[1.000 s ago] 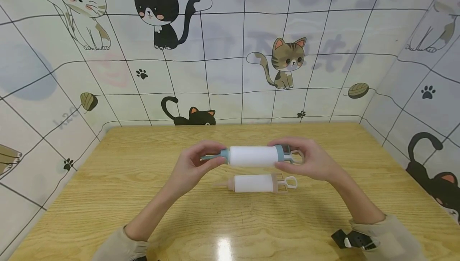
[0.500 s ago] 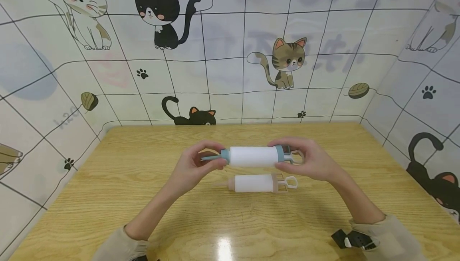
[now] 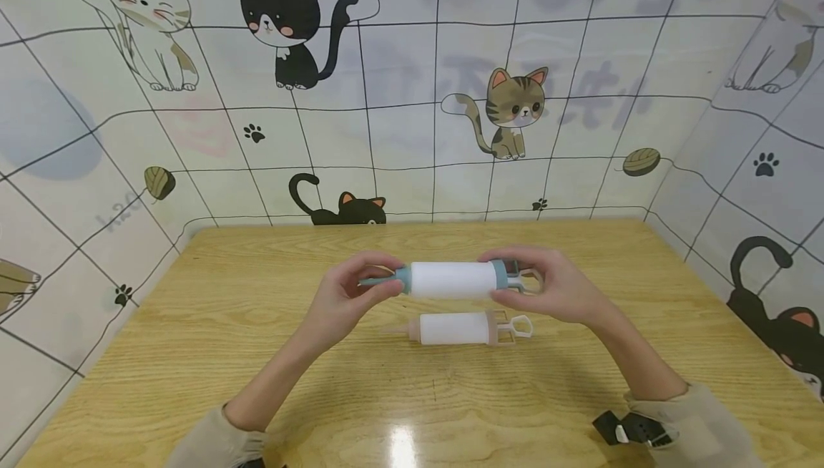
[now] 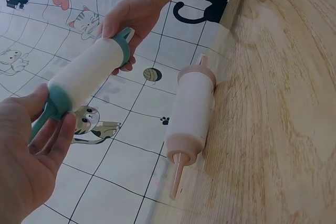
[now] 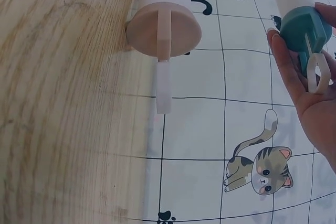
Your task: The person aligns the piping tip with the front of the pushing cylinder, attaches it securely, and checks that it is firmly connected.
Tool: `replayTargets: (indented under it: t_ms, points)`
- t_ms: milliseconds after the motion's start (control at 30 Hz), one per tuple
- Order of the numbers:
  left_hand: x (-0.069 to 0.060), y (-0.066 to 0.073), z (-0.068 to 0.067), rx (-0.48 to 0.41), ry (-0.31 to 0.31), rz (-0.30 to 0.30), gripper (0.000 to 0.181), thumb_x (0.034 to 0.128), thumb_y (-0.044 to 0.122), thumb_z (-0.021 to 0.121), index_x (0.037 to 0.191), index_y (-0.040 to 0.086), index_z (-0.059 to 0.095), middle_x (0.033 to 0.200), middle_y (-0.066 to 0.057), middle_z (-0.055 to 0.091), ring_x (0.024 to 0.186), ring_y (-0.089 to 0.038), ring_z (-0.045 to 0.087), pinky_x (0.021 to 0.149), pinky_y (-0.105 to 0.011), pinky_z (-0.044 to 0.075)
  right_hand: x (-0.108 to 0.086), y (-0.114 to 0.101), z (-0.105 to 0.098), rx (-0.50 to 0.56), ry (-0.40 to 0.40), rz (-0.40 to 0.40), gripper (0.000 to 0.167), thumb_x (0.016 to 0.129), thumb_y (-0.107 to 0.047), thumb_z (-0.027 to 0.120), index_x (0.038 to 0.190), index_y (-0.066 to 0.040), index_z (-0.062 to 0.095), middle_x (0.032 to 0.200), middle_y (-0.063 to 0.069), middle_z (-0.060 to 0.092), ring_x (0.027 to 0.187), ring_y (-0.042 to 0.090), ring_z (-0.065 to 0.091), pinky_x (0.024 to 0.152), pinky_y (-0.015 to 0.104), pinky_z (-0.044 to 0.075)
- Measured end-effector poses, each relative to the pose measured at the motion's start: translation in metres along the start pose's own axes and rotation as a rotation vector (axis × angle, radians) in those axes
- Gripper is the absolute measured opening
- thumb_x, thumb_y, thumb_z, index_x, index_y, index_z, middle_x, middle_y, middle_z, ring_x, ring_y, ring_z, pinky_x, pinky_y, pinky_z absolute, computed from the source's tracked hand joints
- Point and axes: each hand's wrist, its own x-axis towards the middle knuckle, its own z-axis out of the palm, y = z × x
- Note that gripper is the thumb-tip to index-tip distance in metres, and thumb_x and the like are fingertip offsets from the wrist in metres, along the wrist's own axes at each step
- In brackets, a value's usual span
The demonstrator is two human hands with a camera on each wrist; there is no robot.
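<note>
A large syringe with a white barrel and teal end caps is held level above the table between both hands. My left hand pinches the teal cap at its nozzle end, thumb below and fingers above. At the other end, my right hand grips the teal collar beside the pale ring handle. A second, pink-and-white syringe lies on the table just nearer to me, untouched. In the left wrist view its pink nozzle shows clearly.
The wooden table spreads beneath both arms. Behind it and at the sides stands a white sheet with grid lines and cartoon cats. A black strap sits at the right sleeve.
</note>
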Motion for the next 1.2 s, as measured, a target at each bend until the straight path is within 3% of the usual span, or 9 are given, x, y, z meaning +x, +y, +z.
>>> replayTargets:
  t_ms: [133,367,600,833,967,1200]
  points:
    - [-0.0001,0.0005,0.0002,-0.010,0.006,-0.031,0.027,0.0931,0.001,0.072,0.119,-0.001,0.065,0.116,-0.014,0.066,0.102,-0.027,0.067,0.087,-0.041,0.060,0.0006,-0.0002,0.0007,0.004,-0.001,-0.024,0.046,0.084,-0.002,0.080,0.127,-0.011,0.067,0.108,-0.001,0.070,0.086,0.015,0.063,0.078,0.030,0.059]
    - [0.0002,-0.0012,-0.0010,-0.010,-0.032,-0.048,0.024,0.0956,0.002,0.069,0.119,-0.002,0.063,0.103,-0.018,0.062,0.078,-0.025,0.068,0.072,-0.037,0.062,0.0001,0.0006,0.0010,0.027,-0.003,-0.045,0.047,0.083,0.001,0.080,0.127,-0.009,0.067,0.110,0.001,0.069,0.087,0.015,0.063,0.077,0.030,0.059]
    - [-0.0006,0.0006,0.0002,-0.025,-0.015,-0.071,0.029,0.0915,-0.003,0.072,0.119,-0.001,0.065,0.115,-0.015,0.063,0.091,-0.027,0.068,0.082,-0.039,0.062,0.0000,0.0018,0.0007,0.032,-0.005,-0.035,0.046,0.083,0.001,0.079,0.127,-0.009,0.067,0.112,0.002,0.069,0.088,0.015,0.063,0.076,0.031,0.059]
    - [-0.0002,0.0005,0.0007,-0.019,-0.007,-0.029,0.029,0.0913,-0.003,0.072,0.120,-0.001,0.065,0.119,-0.015,0.064,0.103,-0.026,0.067,0.089,-0.038,0.059,-0.0007,0.0023,0.0010,0.030,0.002,-0.020,0.046,0.084,0.001,0.079,0.127,-0.009,0.067,0.113,0.002,0.069,0.089,0.015,0.063,0.078,0.031,0.059]
    - [-0.0004,0.0012,-0.0001,-0.026,-0.005,-0.021,0.026,0.0944,0.001,0.070,0.120,-0.002,0.065,0.120,-0.013,0.065,0.104,-0.026,0.067,0.088,-0.041,0.060,-0.0002,0.0016,0.0016,0.027,0.007,-0.021,0.046,0.084,0.000,0.079,0.127,-0.009,0.067,0.113,0.002,0.070,0.089,0.015,0.064,0.079,0.032,0.059]
    - [0.0000,0.0025,-0.0014,-0.037,-0.004,-0.064,0.029,0.0940,0.004,0.071,0.121,-0.003,0.063,0.118,-0.014,0.063,0.099,-0.026,0.068,0.085,-0.042,0.061,0.0007,0.0000,0.0013,0.025,0.003,-0.037,0.047,0.083,0.000,0.080,0.127,-0.010,0.067,0.114,0.002,0.070,0.089,0.015,0.064,0.079,0.032,0.059]
